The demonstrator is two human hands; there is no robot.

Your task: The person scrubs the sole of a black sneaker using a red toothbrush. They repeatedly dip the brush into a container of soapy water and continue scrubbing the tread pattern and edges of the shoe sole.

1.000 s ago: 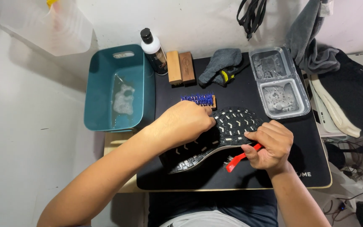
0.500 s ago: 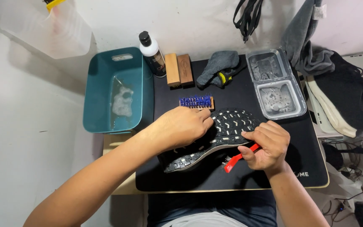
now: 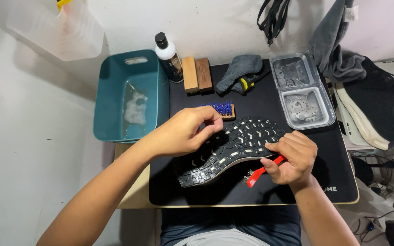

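head view, hands (image 3: 188, 132) (image 3: 290, 155) gripping shoe sole (image 3: 233, 148), red brush (image 3: 263, 171)

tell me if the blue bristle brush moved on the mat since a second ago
No. The blue bristle brush lies at the same spot on the black mat, just below the two wooden blocks, beside the teal tub.

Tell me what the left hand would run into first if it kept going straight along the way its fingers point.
The left hand points right and slightly away from the person, fingertips on the upturned black shoe sole with pale tread. It likely meets that sole first; passing above, the small blue-bristled wooden brush is next, though depth is unclear.
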